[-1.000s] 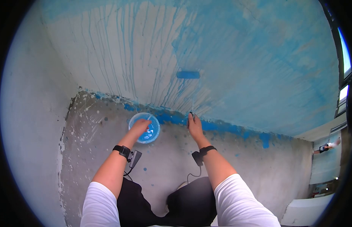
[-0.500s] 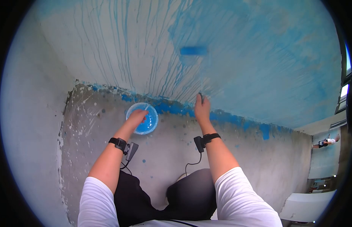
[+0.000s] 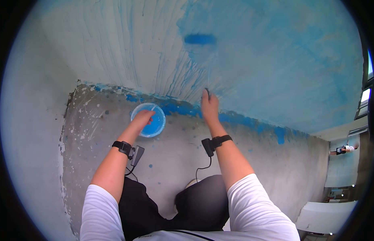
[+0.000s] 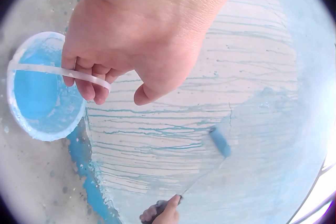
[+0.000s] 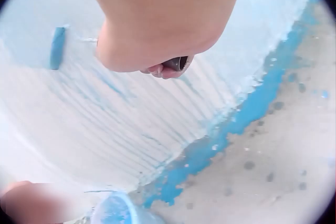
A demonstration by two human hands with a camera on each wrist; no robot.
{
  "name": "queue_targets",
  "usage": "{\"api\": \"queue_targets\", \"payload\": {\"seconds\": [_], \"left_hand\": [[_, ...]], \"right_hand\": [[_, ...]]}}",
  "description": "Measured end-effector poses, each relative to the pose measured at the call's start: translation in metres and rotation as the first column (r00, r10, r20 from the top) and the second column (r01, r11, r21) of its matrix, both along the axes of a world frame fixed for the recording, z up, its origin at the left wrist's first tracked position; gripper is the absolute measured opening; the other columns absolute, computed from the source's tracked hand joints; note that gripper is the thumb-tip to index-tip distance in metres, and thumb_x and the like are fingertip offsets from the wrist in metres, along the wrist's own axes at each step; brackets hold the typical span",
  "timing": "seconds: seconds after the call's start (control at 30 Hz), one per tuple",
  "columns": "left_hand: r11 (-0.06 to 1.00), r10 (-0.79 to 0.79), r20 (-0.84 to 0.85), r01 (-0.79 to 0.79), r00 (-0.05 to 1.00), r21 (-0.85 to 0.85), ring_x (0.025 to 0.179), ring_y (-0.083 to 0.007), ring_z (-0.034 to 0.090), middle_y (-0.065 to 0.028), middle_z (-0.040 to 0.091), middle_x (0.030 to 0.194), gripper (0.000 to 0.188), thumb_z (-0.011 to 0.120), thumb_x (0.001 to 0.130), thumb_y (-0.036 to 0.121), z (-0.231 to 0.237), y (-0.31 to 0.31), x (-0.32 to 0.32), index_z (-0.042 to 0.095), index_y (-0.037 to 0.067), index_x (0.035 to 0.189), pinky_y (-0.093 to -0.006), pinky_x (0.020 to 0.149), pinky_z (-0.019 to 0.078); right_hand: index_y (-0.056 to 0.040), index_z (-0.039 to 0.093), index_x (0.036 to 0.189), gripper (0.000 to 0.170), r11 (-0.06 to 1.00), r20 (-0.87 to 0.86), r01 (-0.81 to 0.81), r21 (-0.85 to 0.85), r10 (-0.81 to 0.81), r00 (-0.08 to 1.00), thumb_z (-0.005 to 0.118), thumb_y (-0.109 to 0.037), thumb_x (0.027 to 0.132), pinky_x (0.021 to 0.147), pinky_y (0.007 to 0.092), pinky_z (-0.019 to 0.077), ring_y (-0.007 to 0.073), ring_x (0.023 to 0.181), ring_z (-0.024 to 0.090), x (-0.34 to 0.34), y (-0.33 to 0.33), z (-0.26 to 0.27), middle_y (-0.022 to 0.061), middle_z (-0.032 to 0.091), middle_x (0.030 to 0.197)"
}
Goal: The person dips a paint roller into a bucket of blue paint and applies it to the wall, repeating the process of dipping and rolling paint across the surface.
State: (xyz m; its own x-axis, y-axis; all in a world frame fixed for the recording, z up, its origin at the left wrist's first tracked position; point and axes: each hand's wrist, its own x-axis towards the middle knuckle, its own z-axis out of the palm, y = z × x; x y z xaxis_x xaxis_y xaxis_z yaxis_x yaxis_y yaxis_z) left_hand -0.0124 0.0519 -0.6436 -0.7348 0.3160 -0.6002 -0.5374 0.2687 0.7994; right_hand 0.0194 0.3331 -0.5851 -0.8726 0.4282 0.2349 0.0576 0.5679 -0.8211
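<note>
In the head view my right hand (image 3: 210,105) grips the dark handle of a paint roller, whose blue sleeve (image 3: 200,39) is up against the wall, slightly blurred. The thin rod between handle and sleeve shows in the left wrist view. Lower left, my left hand (image 3: 144,118) is over a white bucket (image 3: 164,121) with blue paint inside. Seen from the left wrist, its fingers curl under the bucket's white strap handle (image 4: 50,69), thumb free of it. From the right wrist, the roller's dark handle end (image 5: 178,64) sticks out of the fist.
The wall (image 3: 275,68) is blue at right, pale with blue drips at left. Blue paint runs along its foot onto the spotted grey floor (image 3: 171,156). A plain side wall (image 3: 30,140) rises at left. Another person (image 3: 344,149) appears far right.
The roller and my right hand have moved up the wall, lately shifting a little left. The left hand keeps hold of the bucket handle. The head view has tilted slightly.
</note>
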Motion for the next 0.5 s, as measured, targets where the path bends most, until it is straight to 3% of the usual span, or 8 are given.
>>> {"api": "queue_targets", "payload": {"seconds": [0.13,0.33,0.4,0.5], "left_hand": [[1.0,-0.008,0.009,0.008,1.0,0.006,0.069,-0.0139,0.052,-0.0047,0.058,0.078,0.033,0.057,0.085,0.034,0.001,-0.001,0.0,0.061,0.001,0.09,-0.0281,0.064,0.0422],[1.0,0.002,0.002,-0.002,1.0,0.004,0.07,-0.0138,0.052,-0.0045,0.058,0.078,0.033,0.057,0.085,0.034,0.009,-0.001,0.003,0.06,0.001,0.088,-0.028,0.066,0.0421],[0.999,-0.023,-0.005,0.023,1.0,-0.024,0.071,-0.0141,0.052,-0.0048,0.058,0.078,0.033,0.057,0.085,0.034,0.005,-0.001,0.002,0.059,0.001,0.089,-0.0283,0.067,0.0423],[0.999,-0.028,-0.006,0.028,1.0,-0.027,0.071,-0.0144,0.052,-0.005,0.057,0.079,0.033,0.057,0.085,0.034,0.008,0.001,0.002,0.059,0.001,0.09,-0.0287,0.067,0.0421]], "right_hand": [[0.0013,0.051,0.079,0.04,0.986,-0.012,0.011,-0.167,-0.013,1.0,0.051,-0.035,0.095,0.058,0.0373,0.0386,0.024,0.058,0.043,-0.007,-0.009,0.021,0.0117,0.049,0.064],[0.0022,0.055,0.081,0.041,0.993,0.126,0.096,0.072,-0.105,0.986,0.051,-0.036,0.094,0.059,0.0398,0.0402,0.0299,0.06,0.051,0.052,0.041,-0.045,0.0155,0.055,0.066],[0.004,0.058,0.09,0.038,0.988,0.334,0.079,0.135,-0.12,0.935,0.048,-0.033,0.096,0.064,0.0411,0.0416,0.0341,0.069,0.054,0.063,0.052,-0.052,0.0187,0.057,0.074],[0.0046,0.057,0.091,0.039,0.993,0.259,0.063,0.095,-0.086,0.962,0.048,-0.033,0.095,0.065,0.0415,0.0414,0.0341,0.071,0.053,0.061,0.044,-0.043,0.0195,0.057,0.076]]}}
